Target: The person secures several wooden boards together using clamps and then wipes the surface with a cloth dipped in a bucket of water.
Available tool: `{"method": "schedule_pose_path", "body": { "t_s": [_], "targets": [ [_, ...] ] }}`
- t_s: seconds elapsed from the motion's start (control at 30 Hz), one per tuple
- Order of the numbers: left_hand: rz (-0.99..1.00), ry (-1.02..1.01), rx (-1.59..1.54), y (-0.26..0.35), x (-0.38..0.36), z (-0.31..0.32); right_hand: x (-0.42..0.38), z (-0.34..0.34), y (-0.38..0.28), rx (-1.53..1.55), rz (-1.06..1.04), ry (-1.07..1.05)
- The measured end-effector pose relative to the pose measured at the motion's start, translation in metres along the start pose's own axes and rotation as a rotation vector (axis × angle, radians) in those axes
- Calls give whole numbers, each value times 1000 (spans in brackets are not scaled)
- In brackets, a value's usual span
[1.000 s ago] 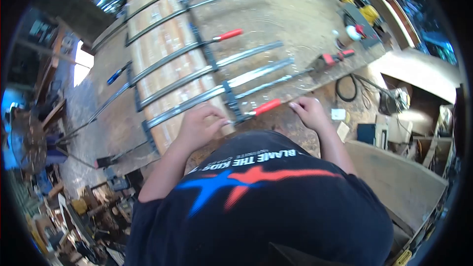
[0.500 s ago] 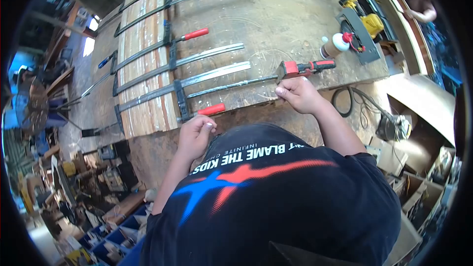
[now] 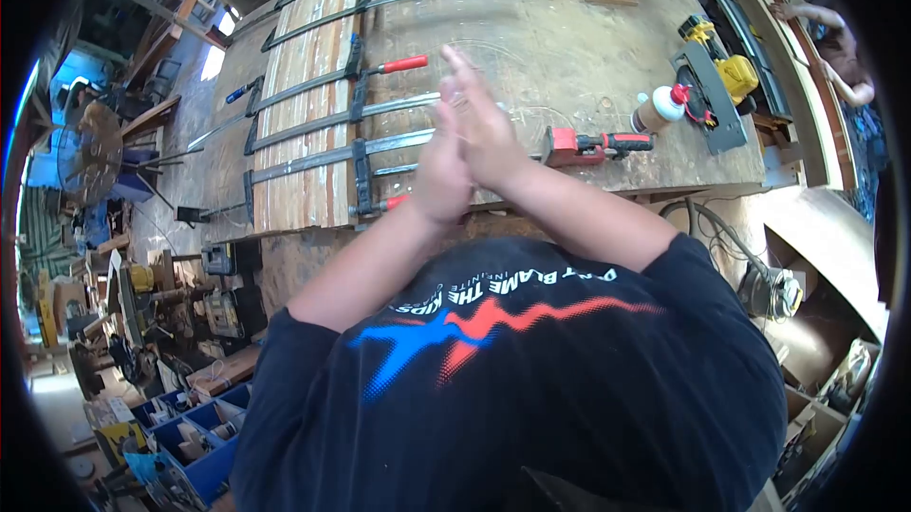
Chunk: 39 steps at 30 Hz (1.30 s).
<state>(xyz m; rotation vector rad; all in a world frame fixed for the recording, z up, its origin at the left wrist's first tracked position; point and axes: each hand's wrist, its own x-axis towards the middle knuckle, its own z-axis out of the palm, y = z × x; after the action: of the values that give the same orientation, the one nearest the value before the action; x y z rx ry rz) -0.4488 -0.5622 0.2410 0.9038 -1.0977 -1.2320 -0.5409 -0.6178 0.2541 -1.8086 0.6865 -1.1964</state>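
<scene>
Left hand [image 3: 442, 177], right hand [image 3: 490, 137]: palms together, apparently empty
Bar clamps [image 3: 304, 162]: forearm bump might shift wood strips [image 3: 304, 197]

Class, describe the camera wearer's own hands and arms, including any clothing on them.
The left hand and right hand are ungloved, with no watch visible. The forearms are bare; the short, loose sleeves are dark, with no visible markings.

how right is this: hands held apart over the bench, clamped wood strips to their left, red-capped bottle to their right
Not apart: the head view shows the left hand and right hand pressed together over the bench, with clamped wood strips to their left and the red-capped bottle to their right.
</scene>
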Motion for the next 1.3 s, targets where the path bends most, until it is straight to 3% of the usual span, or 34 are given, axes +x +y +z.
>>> {"method": "schedule_pose_path", "body": {
  "t_s": [0.03, 0.07, 0.13, 0.17, 0.3, 0.4, 0.43, 0.47, 0.5, 0.57, 0.6, 0.63, 0.7, 0.8, 0.83, 0.9, 0.93, 1.0, 1.07, 1.23, 1.3],
  "targets": [
    [74, -16, -120, 12, 11, -8, -5, 6, -8, 87, -31, 35],
    [147, -38, -237, 28, 26, -7, -16, 8, -26, -92, -311, -9],
    [136, 72, -405, 62, 45, 15, -32, 4, -68, -56, -360, -86],
    [107, 146, -330, 69, 50, 19, -15, 3, -60, -129, -323, -58],
    [109, -106, -360, 44, 54, 48, 63, -21, -6, -253, -100, 89],
    [19, -27, -439, 35, 65, 28, 17, -10, -35, -319, -28, 97],
    [1, 30, -364, 34, 70, 30, -3, -11, -47, -222, -113, 52],
    [-58, -12, -343, 33, 70, 30, -10, -12, -51, -96, -6, -9],
    [39, -84, -351, 2, 74, 1, -8, -22, -53, 5, 84, -39],
    [125, -74, 54, -17, 73, 27, 16, -28, -18, 155, 43, 90],
    [168, -58, 251, -26, 73, 41, 35, -54, -15, 217, 140, 93],
    [-68, -142, -99, 2, 59, 61, 55, -73, -14, 438, 267, 199],
    [7, -240, 147, -8, 52, 59, 62, -97, -7, 455, 286, 241],
    [-89, -329, -345, 18, 63, 60, 36, -84, -19, 712, 166, 284],
    [-1, -400, -214, 10, 74, 38, 18, -66, -24, 524, 102, 255],
    [7, -107, -176, 31, 85, 66, -12, -40, -29, 138, -19, 177],
    [-1, 14, -123, 31, 85, 73, -15, -41, -37, 118, -67, 186],
    [261, -58, 523, 25, 90, 58, -6, -46, -53, 90, -175, 210],
    [334, -109, 715, 27, 86, 46, 23, -76, -59, 306, -65, 186],
    [161, -251, 62, 59, 74, 83, 67, -106, -68, 596, -15, 329],
    [164, -298, 9, 75, 94, 74, 36, -69, -71, 278, -238, 348]
  ]
}}
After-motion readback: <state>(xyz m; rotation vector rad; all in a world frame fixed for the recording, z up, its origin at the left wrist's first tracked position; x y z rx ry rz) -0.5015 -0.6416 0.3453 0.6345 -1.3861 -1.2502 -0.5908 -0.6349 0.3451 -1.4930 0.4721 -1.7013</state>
